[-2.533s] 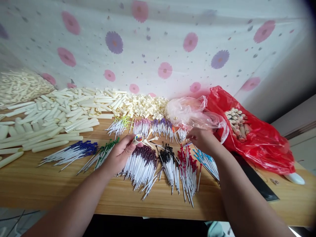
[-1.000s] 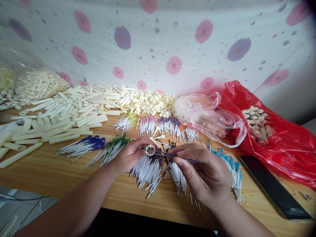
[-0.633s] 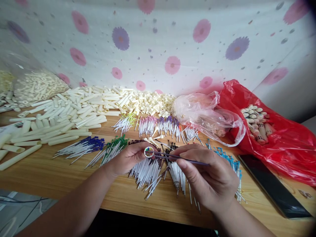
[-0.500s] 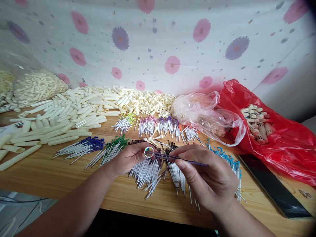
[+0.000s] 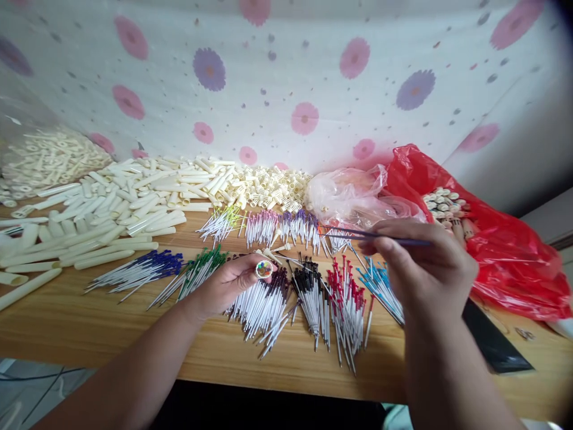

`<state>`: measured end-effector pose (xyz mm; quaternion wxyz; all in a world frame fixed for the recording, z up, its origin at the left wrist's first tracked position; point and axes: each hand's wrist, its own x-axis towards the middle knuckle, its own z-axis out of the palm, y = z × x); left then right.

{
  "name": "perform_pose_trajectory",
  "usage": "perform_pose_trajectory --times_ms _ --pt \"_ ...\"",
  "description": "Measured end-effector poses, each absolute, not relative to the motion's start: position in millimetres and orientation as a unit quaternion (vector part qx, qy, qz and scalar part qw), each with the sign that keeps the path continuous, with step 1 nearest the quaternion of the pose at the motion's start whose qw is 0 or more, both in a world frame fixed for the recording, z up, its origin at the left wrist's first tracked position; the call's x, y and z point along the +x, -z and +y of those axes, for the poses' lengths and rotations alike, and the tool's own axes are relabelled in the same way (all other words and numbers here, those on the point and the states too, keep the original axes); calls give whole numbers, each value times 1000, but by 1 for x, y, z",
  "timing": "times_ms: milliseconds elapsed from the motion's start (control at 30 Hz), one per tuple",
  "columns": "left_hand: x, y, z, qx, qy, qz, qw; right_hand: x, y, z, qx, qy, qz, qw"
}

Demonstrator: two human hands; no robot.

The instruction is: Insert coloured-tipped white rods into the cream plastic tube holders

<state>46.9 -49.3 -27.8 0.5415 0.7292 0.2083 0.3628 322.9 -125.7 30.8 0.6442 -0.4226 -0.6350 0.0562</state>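
My left hand (image 5: 224,285) is closed round a cream multicolour pen barrel (image 5: 264,270), its open end facing me with several coloured tips inside. In my right hand (image 5: 423,266) is a pair of dark tweezers (image 5: 358,235), pinched between thumb and fingers. Their tips point left, over the orange-topped refills (image 5: 335,239); whether they touch one I cannot tell. Below and beside the barrel lie brown-topped refills (image 5: 259,307), black-topped refills (image 5: 308,292) and red-topped refills (image 5: 347,307). Light-blue refills (image 5: 381,289) are partly behind my right hand.
Green refills (image 5: 201,267) and dark-blue refills (image 5: 136,267) lie left; yellow-green, pink and purple ones (image 5: 302,226) behind. Cream tubes (image 5: 111,224) and small cream parts (image 5: 271,188) are heaped at the back. A clear bag (image 5: 344,191), red bag (image 5: 505,257) and black flat object (image 5: 496,343) are right.
Earlier, the tweezers' tips were at the barrel's open end. My right hand has since drawn them away, up and to the right, over the orange refills. The left hand still holds the barrel.
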Motion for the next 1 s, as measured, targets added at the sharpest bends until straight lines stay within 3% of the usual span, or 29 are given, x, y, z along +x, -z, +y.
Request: perform_pose_trajectory --times_ms 167,267,400,600,800,1000 --pt "43 35 -48 692 -395 235 556 392 0 -111 -600 27 -717 355" --pt "41 41 -46 684 -399 247 559 404 26 -106 -640 97 -728 225" --pt "37 47 -43 678 -412 259 551 408 44 -100 -664 88 -736 94" --pt "38 49 -41 667 -430 273 543 356 25 -91 -601 8 -782 165" --pt "41 41 -45 652 -438 284 549 281 22 -61 -588 -74 -798 112" --pt "44 39 -51 641 -466 300 531 284 32 -39 -605 -158 -759 183"
